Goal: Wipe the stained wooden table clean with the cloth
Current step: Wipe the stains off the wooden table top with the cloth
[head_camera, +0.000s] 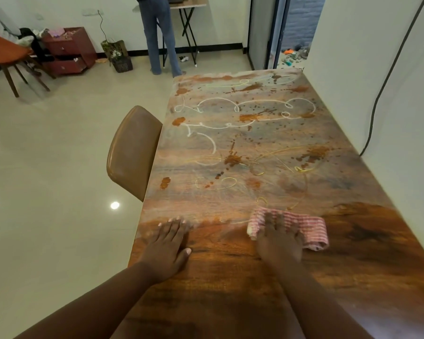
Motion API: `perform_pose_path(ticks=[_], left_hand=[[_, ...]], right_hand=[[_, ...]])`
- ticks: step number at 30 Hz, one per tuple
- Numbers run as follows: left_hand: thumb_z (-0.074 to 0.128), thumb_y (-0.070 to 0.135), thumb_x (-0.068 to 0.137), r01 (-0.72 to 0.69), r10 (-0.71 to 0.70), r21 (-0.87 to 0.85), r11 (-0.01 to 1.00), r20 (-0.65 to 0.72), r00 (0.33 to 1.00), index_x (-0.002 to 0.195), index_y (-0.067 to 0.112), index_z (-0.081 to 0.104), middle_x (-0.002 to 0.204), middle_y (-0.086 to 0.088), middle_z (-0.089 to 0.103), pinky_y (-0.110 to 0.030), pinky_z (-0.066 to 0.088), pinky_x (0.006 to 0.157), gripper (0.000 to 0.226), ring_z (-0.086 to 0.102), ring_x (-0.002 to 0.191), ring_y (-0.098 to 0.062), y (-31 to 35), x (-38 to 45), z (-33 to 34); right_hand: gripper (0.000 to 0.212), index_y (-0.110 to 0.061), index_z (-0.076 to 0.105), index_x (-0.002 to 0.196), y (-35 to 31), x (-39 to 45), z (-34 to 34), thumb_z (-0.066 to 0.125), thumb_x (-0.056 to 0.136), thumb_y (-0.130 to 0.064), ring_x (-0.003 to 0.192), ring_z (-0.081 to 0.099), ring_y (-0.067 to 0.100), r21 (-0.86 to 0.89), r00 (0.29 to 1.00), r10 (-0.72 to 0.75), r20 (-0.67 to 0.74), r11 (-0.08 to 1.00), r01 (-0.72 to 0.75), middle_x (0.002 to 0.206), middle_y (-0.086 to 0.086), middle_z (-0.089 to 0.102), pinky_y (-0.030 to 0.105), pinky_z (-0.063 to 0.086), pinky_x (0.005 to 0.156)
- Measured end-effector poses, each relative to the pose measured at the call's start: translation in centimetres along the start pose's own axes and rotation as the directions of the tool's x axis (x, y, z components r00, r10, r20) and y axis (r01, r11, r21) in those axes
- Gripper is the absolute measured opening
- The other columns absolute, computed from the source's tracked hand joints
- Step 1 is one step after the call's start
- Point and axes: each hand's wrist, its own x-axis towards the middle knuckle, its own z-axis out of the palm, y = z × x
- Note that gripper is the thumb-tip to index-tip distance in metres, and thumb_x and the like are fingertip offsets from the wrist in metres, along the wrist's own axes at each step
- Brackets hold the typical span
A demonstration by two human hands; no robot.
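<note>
The right hand, blurred but seemingly flat-fingered, presses the cloth at the desk's near, cleaner end; the left hand rests flat beside it. A loaded cloth could smear the stains beyond it.

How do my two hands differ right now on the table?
The right hand presses flat on the striped cloth; the left hand rests flat on bare wood with nothing under it. The right hand looks blurred, the left hand sharp. Both lie palm down on the near, cleaner part of the table.
</note>
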Motion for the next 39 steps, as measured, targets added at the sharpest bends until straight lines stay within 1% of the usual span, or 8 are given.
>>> perform_pose_path(ticks=[4,7,9,15,21,27,32,39], left_hand=[[0.014,0.060,0.098,0.009,-0.009,-0.025,1.000,-0.001,1.000,0.145,0.027,-0.026,0.157,0.002,-0.023,-0.029,-0.029,0.105,0.070,-0.030,0.140,-0.017,0.2,0.6,0.2],[0.015,0.059,0.098,0.020,-0.020,-0.031,0.999,-0.012,1.000,0.142,0.024,-0.027,0.160,-0.001,-0.018,-0.031,-0.026,0.108,0.070,-0.028,0.140,-0.016,-0.4,0.7,0.2],[0.015,0.059,0.098,0.044,-0.045,-0.031,0.999,-0.016,0.999,0.146,0.021,-0.024,0.161,-0.003,-0.015,-0.033,-0.024,0.111,0.072,-0.026,0.142,-0.017,-1.5,0.6,0.2],[0.017,0.055,0.100,0.215,-0.217,-0.119,0.969,-0.004,0.976,0.153,0.015,-0.011,0.163,-0.007,-0.007,-0.037,-0.014,0.115,0.072,-0.011,0.149,-0.023,-5.4,0.1,-0.6],[0.017,0.052,0.101,0.233,-0.234,-0.154,0.960,0.015,0.972,0.154,0.016,-0.009,0.163,-0.007,-0.005,-0.039,-0.010,0.117,0.069,-0.008,0.150,-0.024,-7.8,0.2,-0.3],[0.020,0.046,0.103,0.025,-0.047,-0.179,0.983,-0.122,0.991,0.156,0.017,0.005,0.163,-0.006,0.009,-0.034,-0.008,0.118,0.062,0.002,0.150,-0.022,-10.9,0.2,-0.3],[0.018,0.043,0.104,-0.032,0.007,-0.184,0.982,-0.133,0.991,0.156,0.016,0.006,0.163,-0.004,0.007,-0.029,-0.013,0.116,0.059,-0.002,0.150,-0.019,-14.6,0.0,0.5],[0.019,0.036,0.104,-0.108,0.093,-0.110,0.988,-0.134,0.987,0.155,0.015,0.002,0.164,-0.004,0.002,-0.024,-0.026,0.107,0.058,-0.008,0.149,-0.017,-20.2,0.1,1.4]], right_hand=[[0.058,-0.035,-0.010,0.149,-3.2,-3.4,3.4,0.008,0.096,-0.052,0.144,-0.012,0.035,-0.041,0.958,-0.283,0.055,0.958,0.285,0.160,0.002,-0.009,0.051,-0.010,0.112],[0.059,-0.041,0.015,0.148,-0.5,-6.3,4.3,0.017,0.091,-0.054,0.145,0.009,0.032,-0.066,0.921,-0.387,0.041,0.919,0.389,0.159,-0.004,0.015,0.049,-0.001,0.112],[0.060,-0.039,0.028,0.146,2.4,-6.0,3.5,0.019,0.089,-0.052,0.142,0.026,0.032,-0.101,0.943,-0.329,-0.047,0.941,0.323,0.155,-0.004,0.026,0.050,0.015,0.112],[0.056,-0.037,-0.003,0.150,2.9,1.1,-0.1,0.012,0.097,-0.051,0.145,-0.002,0.036,0.040,0.995,0.102,-0.011,0.994,-0.101,0.161,0.000,-0.004,0.053,0.004,0.114],[0.056,-0.033,-0.002,0.151,-8.0,-2.4,2.8,0.012,0.098,-0.047,0.145,-0.002,0.038,-0.098,0.972,-0.232,0.045,0.967,0.235,0.160,0.004,-0.003,0.053,-0.004,0.115],[0.068,-0.030,0.063,0.124,-8.6,-9.0,5.1,0.007,0.095,-0.055,0.114,0.059,0.037,-0.106,0.952,-0.306,0.008,0.946,0.305,0.132,0.003,0.059,0.047,0.028,0.096],[0.058,-0.036,-0.003,0.150,-14.1,-4.1,4.5,0.014,0.097,-0.050,0.144,0.004,0.039,-0.042,0.998,0.033,0.049,0.999,-0.031,0.161,0.001,-0.001,0.054,0.006,0.115],[0.056,-0.041,-0.012,0.147,-26.7,-4.4,7.0,0.008,0.097,-0.055,0.143,-0.018,0.032,-0.044,0.958,-0.284,0.040,0.957,0.286,0.159,-0.003,-0.013,0.050,-0.013,0.112]])
